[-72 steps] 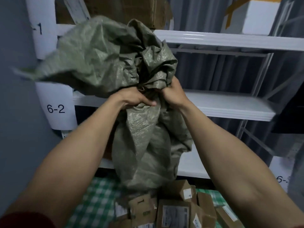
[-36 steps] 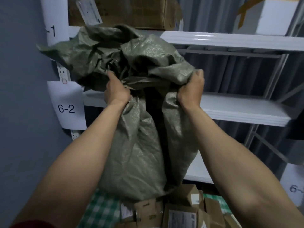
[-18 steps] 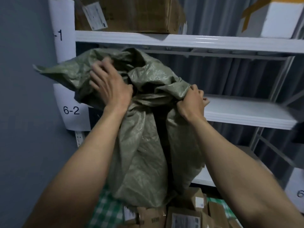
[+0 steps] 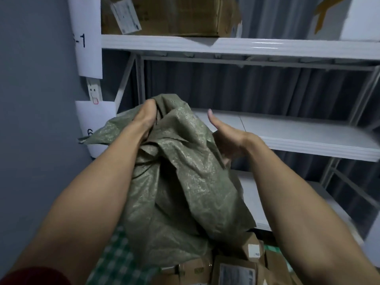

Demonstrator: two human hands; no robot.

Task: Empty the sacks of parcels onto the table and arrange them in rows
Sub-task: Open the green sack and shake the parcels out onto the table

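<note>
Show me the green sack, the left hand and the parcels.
green sack (image 4: 185, 192), head view, crumpled middle of its cloth.
left hand (image 4: 146, 118), head view, back of the hand.
parcels (image 4: 236, 274), head view, label of one box.

A white paper sheet above the left hand reads "-1"; a second white sheet left of it shows "6".

Sack: hangs lower than half a second ago.
Left hand: no longer spread over the top; now grips bunched fabric.
Right hand: releases its pinch, thumb lifted off the sack.
</note>
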